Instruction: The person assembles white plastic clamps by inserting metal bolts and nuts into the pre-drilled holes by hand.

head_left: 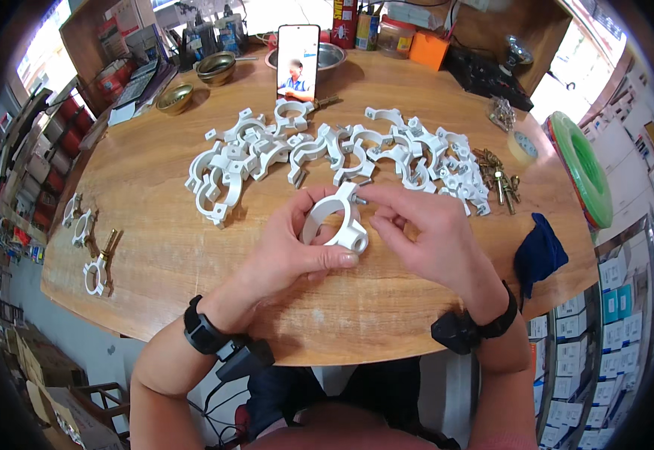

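My left hand (285,244) is closed around a white ring-shaped pipe clamp (351,231), its thumb pressed along the lower side and the other fingers behind the ring. At the clamp's upper lug sticks out a small metal screw (359,199). My right hand (430,229) comes in from the right, its index fingertip touching the lug by this screw. Its thumb stands apart from the index finger, and the remaining fingers are curled. Beyond both hands lies a broad pile of similar white clamps (229,176), some with screws in them.
Brass-coloured bolts (501,184) lie right of the pile, near a tape roll (522,146) and a dark blue cloth pouch (541,251). Far left are several separate clamps (95,277), one with a bolt. A phone (297,64) stands upright at the back, beside metal bowls (216,69).
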The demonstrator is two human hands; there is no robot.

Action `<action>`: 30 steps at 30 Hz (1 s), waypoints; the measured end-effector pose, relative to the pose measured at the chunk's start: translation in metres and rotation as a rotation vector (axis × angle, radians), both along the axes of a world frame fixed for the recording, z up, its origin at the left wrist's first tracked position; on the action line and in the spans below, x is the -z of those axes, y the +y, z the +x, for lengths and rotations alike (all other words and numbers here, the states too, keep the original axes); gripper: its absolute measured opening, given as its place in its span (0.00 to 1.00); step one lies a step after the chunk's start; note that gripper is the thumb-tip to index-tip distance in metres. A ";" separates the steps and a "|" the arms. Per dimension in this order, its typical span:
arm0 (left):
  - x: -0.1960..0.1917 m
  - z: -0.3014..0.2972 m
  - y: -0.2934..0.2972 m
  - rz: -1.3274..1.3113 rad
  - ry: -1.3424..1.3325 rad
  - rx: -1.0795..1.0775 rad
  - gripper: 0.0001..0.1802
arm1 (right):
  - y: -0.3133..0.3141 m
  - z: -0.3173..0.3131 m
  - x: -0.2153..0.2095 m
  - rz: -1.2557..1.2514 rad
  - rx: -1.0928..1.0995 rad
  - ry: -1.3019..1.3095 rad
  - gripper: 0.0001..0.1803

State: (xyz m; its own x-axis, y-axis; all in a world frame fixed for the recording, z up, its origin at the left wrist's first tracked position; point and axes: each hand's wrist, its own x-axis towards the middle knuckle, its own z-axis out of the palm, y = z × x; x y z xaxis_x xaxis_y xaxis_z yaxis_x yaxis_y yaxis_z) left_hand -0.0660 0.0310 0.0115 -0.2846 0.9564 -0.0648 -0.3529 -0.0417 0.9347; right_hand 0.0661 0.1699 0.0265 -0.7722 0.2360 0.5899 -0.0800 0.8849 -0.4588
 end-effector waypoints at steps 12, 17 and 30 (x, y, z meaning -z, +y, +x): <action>0.003 0.000 0.006 0.011 0.027 -0.043 0.39 | 0.009 -0.002 0.001 0.123 0.022 -0.038 0.09; 0.000 0.000 0.005 0.017 0.001 -0.016 0.38 | 0.002 -0.005 0.000 0.036 0.047 -0.007 0.06; -0.001 0.003 0.001 0.017 -0.148 0.131 0.33 | 0.001 -0.002 -0.012 0.213 0.006 0.039 0.08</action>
State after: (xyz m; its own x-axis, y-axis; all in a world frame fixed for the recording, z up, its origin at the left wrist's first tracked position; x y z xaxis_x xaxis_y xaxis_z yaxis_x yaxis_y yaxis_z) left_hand -0.0629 0.0318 0.0127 -0.1466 0.9859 -0.0803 -0.4900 -0.0019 0.8717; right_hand 0.0645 0.1712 0.0382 -0.7467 0.1072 0.6565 -0.0889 0.9620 -0.2582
